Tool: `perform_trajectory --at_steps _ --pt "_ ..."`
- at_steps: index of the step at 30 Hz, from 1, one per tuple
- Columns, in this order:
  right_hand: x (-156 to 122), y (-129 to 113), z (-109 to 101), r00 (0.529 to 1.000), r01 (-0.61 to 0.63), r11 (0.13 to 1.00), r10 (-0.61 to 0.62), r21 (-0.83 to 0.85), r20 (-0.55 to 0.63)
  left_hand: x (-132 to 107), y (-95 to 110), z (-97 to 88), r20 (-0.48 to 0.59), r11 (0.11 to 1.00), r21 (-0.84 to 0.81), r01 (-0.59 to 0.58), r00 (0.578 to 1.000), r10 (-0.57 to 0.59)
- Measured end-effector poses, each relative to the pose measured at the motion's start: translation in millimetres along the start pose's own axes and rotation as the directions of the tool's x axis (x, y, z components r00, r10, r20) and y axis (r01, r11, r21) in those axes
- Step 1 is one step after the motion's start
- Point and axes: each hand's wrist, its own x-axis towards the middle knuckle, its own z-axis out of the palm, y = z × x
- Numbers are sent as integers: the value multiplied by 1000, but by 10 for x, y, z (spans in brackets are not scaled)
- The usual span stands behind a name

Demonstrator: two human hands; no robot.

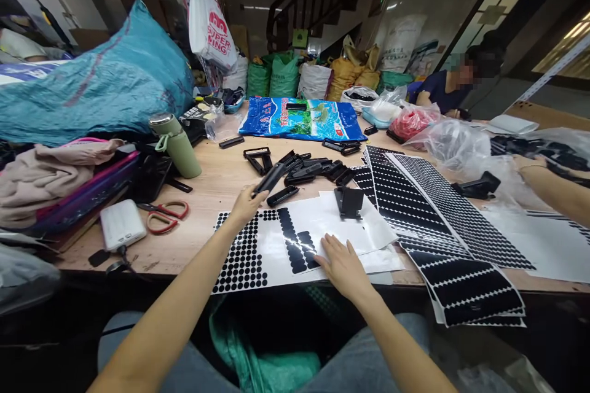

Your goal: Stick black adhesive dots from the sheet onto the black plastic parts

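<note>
My left hand (246, 204) is closed round a long black plastic part (268, 180), held above the wooden table (207, 187). My right hand (340, 261) lies flat with fingers spread on a white sticker sheet (295, 239) that carries rows of black round dots. A second black part (282, 196) lies just right of my left hand. A small black stand-shaped piece (348, 202) stands on the sheet. A pile of black plastic parts (313, 170) lies beyond.
Sheets of black stickers (437, 221) fan out to the right. Red scissors (162, 215), a white power bank (122, 224) and a green bottle (176, 143) are on the left. Another person's arm (553, 187) reaches in at right. Bags crowd the far side.
</note>
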Motion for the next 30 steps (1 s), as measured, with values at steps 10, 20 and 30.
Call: perform_trajectory --at_steps 10,20,30 --pt "1215 -834 297 1000 2 975 -2 222 2 -755 38 -584 -86 671 -705 230 911 -403" --pt "878 -791 -54 998 -31 926 49 376 -40 -1078 164 -587 133 681 -619 392 906 -401" --pt "274 -1023 -380 981 168 749 -62 641 -185 -1224 427 -376 103 936 -328 128 990 -99"
